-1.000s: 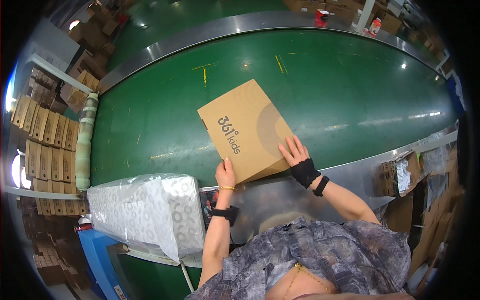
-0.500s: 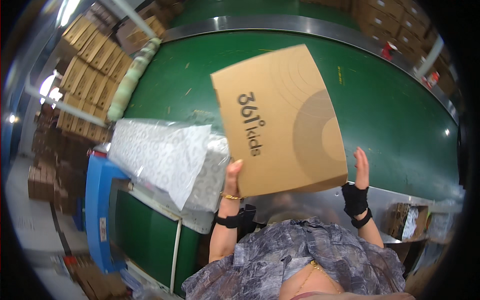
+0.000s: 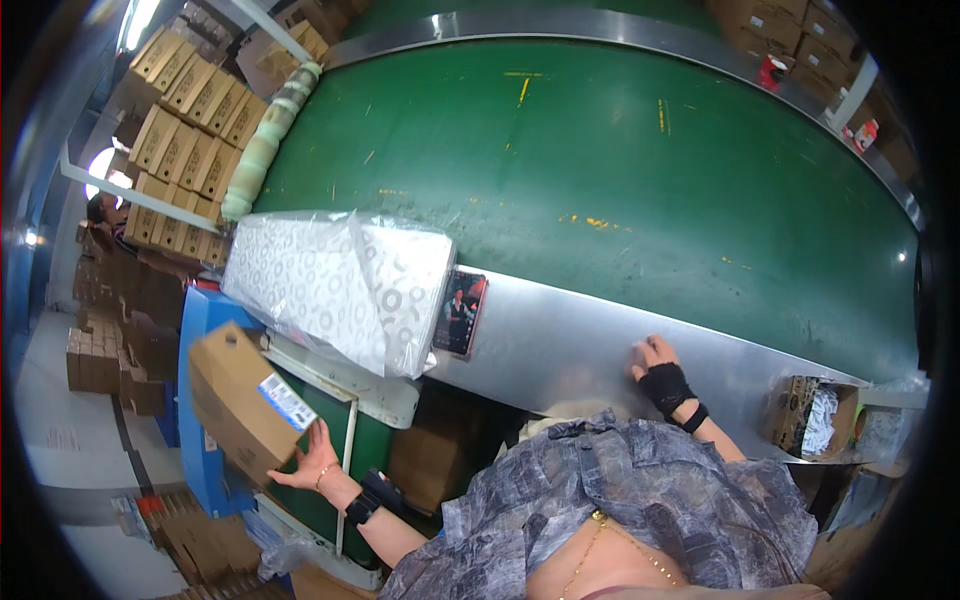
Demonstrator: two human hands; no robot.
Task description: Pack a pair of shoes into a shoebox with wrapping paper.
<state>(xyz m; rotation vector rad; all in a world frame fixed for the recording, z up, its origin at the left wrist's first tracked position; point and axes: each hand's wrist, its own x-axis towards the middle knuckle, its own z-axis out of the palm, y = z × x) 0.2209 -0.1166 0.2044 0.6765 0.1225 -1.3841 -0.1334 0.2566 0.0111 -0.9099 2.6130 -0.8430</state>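
Note:
My left hand (image 3: 312, 465) grips the end of a brown cardboard shoebox (image 3: 235, 395), thumb and fingers spread across its corners. A white and blue label shows on the box's end. It is tilted over the blue machine frame (image 3: 205, 310) at the left. My right hand (image 3: 655, 365), in a black fingerless wrap, is over the steel ledge (image 3: 560, 330) with its fingers loosely bent and slightly apart. Nothing shows in it. Near the middle, a phone (image 3: 461, 313) with a lit screen lies beside a stack of white ring-patterned paper (image 3: 330, 290) under clear plastic.
A wide green conveyor belt (image 3: 600, 150) runs beyond the ledge. Several stacked shoeboxes (image 3: 190, 130) stand at the far left, beside a wrapped roller (image 3: 265, 150). An open carton (image 3: 795, 415) holding crumpled white paper sits at the right. A white rail (image 3: 347, 470) crosses a lower green belt.
The shoebox has moved with my left hand from over the main belt to the lower left and has turned. My right hand has come inward to the ledge. The phone is now uncovered.

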